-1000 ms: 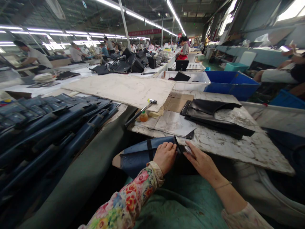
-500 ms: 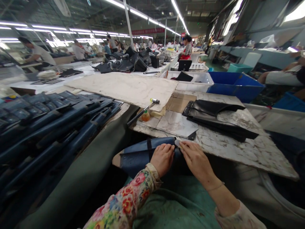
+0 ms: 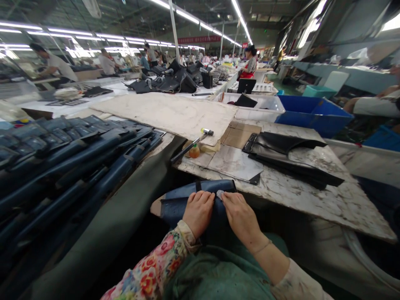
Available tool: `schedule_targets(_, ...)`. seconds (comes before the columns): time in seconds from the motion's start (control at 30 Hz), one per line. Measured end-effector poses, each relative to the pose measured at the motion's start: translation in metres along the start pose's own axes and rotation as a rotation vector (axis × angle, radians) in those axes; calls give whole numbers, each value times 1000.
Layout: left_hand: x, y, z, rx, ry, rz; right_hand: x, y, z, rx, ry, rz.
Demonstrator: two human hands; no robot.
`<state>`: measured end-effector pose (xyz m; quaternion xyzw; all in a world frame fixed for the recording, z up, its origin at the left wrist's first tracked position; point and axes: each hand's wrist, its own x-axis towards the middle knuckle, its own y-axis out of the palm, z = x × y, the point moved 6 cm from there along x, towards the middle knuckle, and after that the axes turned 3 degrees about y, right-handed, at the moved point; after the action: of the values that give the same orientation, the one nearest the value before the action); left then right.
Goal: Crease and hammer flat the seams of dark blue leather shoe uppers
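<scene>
A dark blue leather piece (image 3: 179,193) with a black strap across it lies over my lap, its tan end pointing left. My left hand (image 3: 198,211) grips it, fingers curled together over its upper face. In the fingertips of my right hand (image 3: 241,216) is a small whitish, flat-looking piece (image 3: 220,194), pressed against the leather close to my left fingers. I cannot make out what kind of thing it is. Beneath both hands, a green apron (image 3: 218,271) covers my lap.
Stacked blue leather pieces (image 3: 78,141) fill the left. A hammer (image 3: 190,146) and an orange bottle (image 3: 194,151) lie at the table's near edge. Black leather (image 3: 281,146) rests on the worn table (image 3: 343,200). Behind stand a white bin (image 3: 265,112) and a blue bin (image 3: 331,118).
My right hand has moved left along the leather with the whitish piece, from its right corner toward the middle. My left hand has shifted left too. The view has turned slightly.
</scene>
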<state>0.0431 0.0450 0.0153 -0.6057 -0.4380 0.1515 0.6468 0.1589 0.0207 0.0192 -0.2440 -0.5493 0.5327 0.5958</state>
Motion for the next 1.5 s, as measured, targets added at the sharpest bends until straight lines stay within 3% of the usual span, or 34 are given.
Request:
schedule_targets(0.33,-41,-12,30,46,-92,-100,10,20,37,40,-76,74)
schedule_targets(0.53,-59,-11,26,75,-83,-98,15,14,24,195,-62,89)
schedule_targets(0.77,-66,-13,22,68,-61,-60,24,14,14,367,-45,241)
schedule_targets(1.0,-57,-16,30,8,-188,-95,43,13,16,372,-151,421)
schedule_targets(1.13,-39,-18,31,-45,-226,-28,53,14,20,301,-222,497)
schedule_targets(1.3,-30,-18,30,-62,-188,11,50,15,23,273,-243,524)
schedule_targets(1.5,-38,-7,27,-43,-49,-20,39,15,24,274,-198,450)
